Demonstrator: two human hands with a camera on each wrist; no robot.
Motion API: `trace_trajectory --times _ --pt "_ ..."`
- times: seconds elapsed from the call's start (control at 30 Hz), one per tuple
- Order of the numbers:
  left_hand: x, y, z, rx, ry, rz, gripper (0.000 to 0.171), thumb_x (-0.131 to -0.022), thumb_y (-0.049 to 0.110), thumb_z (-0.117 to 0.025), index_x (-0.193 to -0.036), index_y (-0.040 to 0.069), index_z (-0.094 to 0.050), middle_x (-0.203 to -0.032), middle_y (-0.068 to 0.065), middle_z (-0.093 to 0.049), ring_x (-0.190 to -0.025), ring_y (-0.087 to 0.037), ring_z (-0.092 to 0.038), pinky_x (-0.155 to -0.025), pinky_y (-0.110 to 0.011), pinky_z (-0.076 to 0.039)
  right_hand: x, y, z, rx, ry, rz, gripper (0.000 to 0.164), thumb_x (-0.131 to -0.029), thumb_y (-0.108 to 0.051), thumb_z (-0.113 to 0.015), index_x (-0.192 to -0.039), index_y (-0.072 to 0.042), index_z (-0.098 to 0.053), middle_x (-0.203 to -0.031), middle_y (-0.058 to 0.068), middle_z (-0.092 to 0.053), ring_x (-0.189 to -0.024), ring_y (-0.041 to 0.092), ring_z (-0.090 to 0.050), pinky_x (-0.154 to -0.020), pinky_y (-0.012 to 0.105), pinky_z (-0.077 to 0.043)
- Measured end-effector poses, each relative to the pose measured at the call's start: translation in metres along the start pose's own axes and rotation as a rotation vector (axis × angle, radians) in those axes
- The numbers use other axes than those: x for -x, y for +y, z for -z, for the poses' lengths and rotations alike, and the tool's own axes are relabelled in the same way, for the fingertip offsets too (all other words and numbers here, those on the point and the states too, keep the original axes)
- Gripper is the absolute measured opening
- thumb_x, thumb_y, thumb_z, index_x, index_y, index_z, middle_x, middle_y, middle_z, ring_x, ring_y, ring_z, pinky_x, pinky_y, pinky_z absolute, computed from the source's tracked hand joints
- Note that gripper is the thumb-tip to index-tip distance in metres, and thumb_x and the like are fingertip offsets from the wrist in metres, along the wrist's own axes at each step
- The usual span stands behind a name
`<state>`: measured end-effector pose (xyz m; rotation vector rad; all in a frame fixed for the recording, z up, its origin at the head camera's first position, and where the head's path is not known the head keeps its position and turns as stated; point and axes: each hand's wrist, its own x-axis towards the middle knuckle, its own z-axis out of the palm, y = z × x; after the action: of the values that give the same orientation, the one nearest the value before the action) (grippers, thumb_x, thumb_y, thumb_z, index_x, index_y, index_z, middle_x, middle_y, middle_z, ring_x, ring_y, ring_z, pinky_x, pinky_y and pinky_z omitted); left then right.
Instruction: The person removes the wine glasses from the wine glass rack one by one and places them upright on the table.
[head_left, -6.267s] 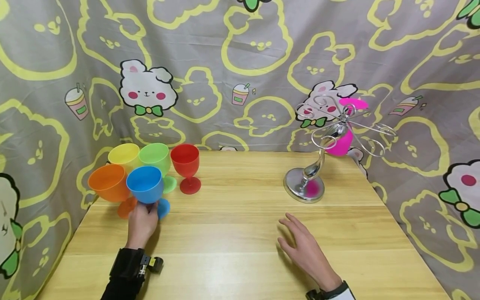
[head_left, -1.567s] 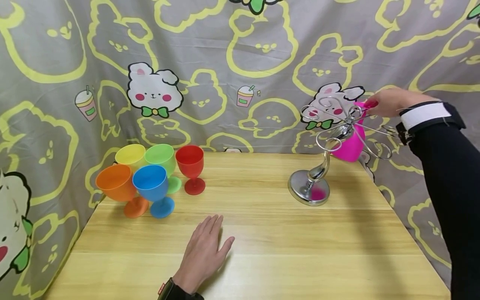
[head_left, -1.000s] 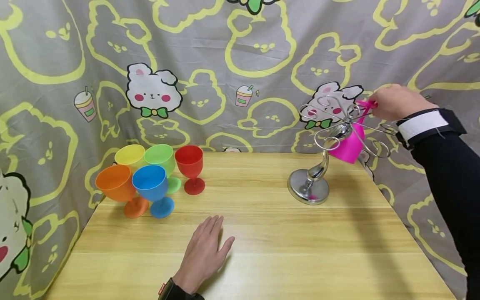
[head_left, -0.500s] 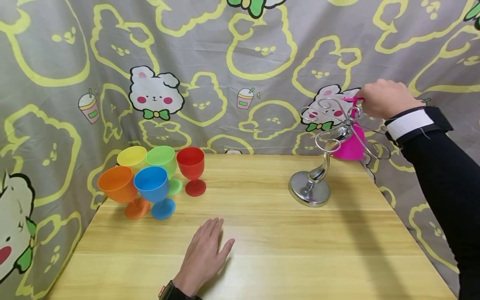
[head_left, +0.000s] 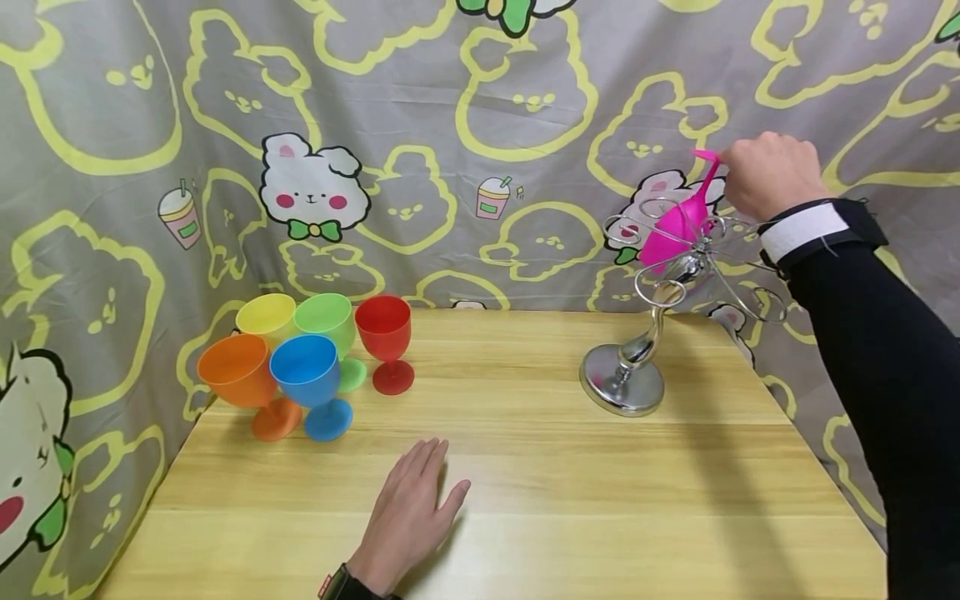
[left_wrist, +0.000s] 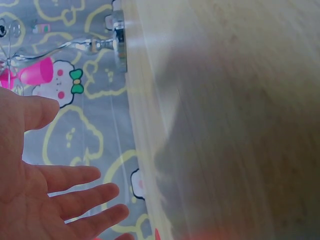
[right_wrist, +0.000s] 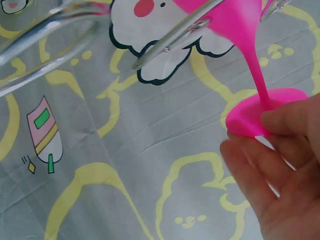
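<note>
My right hand (head_left: 776, 173) pinches the foot (right_wrist: 245, 112) of a pink plastic goblet between thumb and fingers, at the back right. The pink goblet (head_left: 678, 229) is tilted with its bowl downward, and overlaps the wire loops at the top of a silver stemware rack (head_left: 637, 350). In the right wrist view a wire loop (right_wrist: 175, 37) crosses in front of the bowl. My left hand (head_left: 408, 508) is over the front middle of the table, fingers straight and thumb spread, holding nothing. The blue goblet (head_left: 306, 371) is the nearest thing to it.
Orange (head_left: 238, 371), yellow (head_left: 267, 318), green (head_left: 326, 323) and red (head_left: 384, 327) goblets stand upright beside the blue one at the left of the wooden table (head_left: 525, 467). A patterned grey curtain (head_left: 420, 75) surrounds the back and sides.
My left hand has let go of the blue goblet and moved right. My right hand has reached to the rack and gripped the pink goblet; its bowl has swung up and left.
</note>
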<state>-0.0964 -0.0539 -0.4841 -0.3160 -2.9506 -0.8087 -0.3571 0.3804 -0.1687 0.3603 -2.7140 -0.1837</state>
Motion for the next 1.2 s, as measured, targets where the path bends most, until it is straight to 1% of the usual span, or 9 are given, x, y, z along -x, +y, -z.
trace_trajectory --times 0.27,0.57,0.7,0.8,0.87,0.93,1.07,1.13,1.2 --pt "0.0 0.0 -0.002 0.0 -0.005 -0.006 0.066 -0.106 0.045 -0.064 -0.153 -0.002 -0.056 -0.16 -0.021 -0.055 -0.152 -0.042 -0.049 -0.127 -0.059 -0.04 -0.007 -0.008 0.005 0.077 0.121 -0.07 0.03 -0.091 0.01 -0.04 -0.063 0.0 -0.042 -0.051 0.011 -0.036 -0.052 0.042 -0.047 -0.043 0.052 -0.037" --pt "-0.001 0.0 -0.002 -0.006 0.01 -0.025 0.065 -0.107 0.044 -0.064 -0.153 -0.001 -0.056 -0.158 -0.02 -0.057 -0.15 -0.042 -0.05 -0.126 -0.059 -0.041 -0.006 -0.015 0.048 0.074 0.222 -0.249 0.019 -0.087 0.01 -0.03 -0.073 0.004 -0.041 -0.055 0.016 -0.035 -0.063 0.049 -0.047 -0.048 0.047 -0.026" --pt "-0.001 0.0 -0.003 -0.007 0.012 -0.03 0.064 -0.107 0.043 -0.064 -0.152 -0.002 -0.057 -0.158 -0.021 -0.057 -0.15 -0.042 -0.051 -0.126 -0.059 -0.041 0.004 -0.025 0.067 0.063 0.303 -0.33 0.033 -0.099 0.002 -0.025 -0.078 0.014 -0.048 -0.056 0.024 -0.037 -0.073 0.055 -0.049 -0.051 0.049 -0.029" --pt "-0.001 0.0 -0.002 -0.001 0.011 -0.026 0.065 -0.107 0.043 -0.064 -0.152 -0.002 -0.056 -0.158 -0.021 -0.057 -0.15 -0.042 -0.05 -0.126 -0.059 -0.041 0.015 -0.034 0.079 -0.018 0.363 -0.371 0.051 -0.108 -0.012 -0.027 -0.104 0.028 -0.059 -0.079 0.044 -0.055 -0.102 0.065 -0.056 -0.076 0.066 -0.046" --pt "0.0 0.0 -0.001 0.003 0.013 -0.024 0.065 -0.107 0.043 -0.064 -0.153 -0.002 -0.056 -0.159 -0.021 -0.056 -0.151 -0.042 -0.05 -0.127 -0.059 -0.04 0.025 -0.039 0.084 -0.111 0.414 -0.36 0.055 -0.11 -0.016 -0.031 -0.118 0.028 -0.061 -0.099 0.051 -0.058 -0.113 0.065 -0.053 -0.103 0.071 -0.041" --pt "0.0 0.0 -0.001 0.005 0.014 -0.021 0.065 -0.107 0.043 -0.064 -0.153 -0.002 -0.056 -0.159 -0.021 -0.056 -0.151 -0.042 -0.049 -0.127 -0.059 -0.04 0.035 -0.045 0.087 -0.202 0.444 -0.345 0.055 -0.109 -0.02 -0.036 -0.124 0.025 -0.064 -0.109 0.05 -0.061 -0.103 0.051 -0.058 -0.111 0.064 -0.037" --pt "0.001 0.0 0.001 0.017 0.017 -0.017 0.065 -0.107 0.043 -0.064 -0.154 -0.002 -0.055 -0.16 -0.021 -0.055 -0.152 -0.042 -0.049 -0.127 -0.059 -0.04 0.056 -0.055 0.094 -0.374 0.403 -0.351 0.052 -0.103 -0.027 -0.046 -0.13 0.008 -0.073 -0.057 -0.015 -0.067 -0.065 0.0 -0.047 -0.093 0.029 -0.031" --pt "0.001 0.0 0.002 0.03 0.019 -0.012 0.065 -0.107 0.043 -0.064 -0.154 -0.002 -0.055 -0.16 -0.021 -0.055 -0.152 -0.042 -0.049 -0.126 -0.06 -0.041 0.069 -0.062 0.094 -0.485 0.351 -0.37 0.05 -0.102 -0.031 -0.053 -0.135 0.0 -0.072 -0.055 -0.045 -0.051 -0.057 -0.019 -0.039 -0.079 0.02 -0.031" --pt "0.001 0.0 0.004 0.047 0.025 -0.008 0.065 -0.107 0.042 -0.064 -0.155 -0.001 -0.054 -0.16 -0.021 -0.055 -0.152 -0.042 -0.049 -0.126 -0.06 -0.041 0.083 -0.072 0.091 -0.595 0.29 -0.364 0.047 -0.101 -0.031 -0.06 -0.137 -0.003 -0.072 -0.062 -0.052 -0.05 -0.056 -0.02 -0.052 -0.062 0.02 -0.03"
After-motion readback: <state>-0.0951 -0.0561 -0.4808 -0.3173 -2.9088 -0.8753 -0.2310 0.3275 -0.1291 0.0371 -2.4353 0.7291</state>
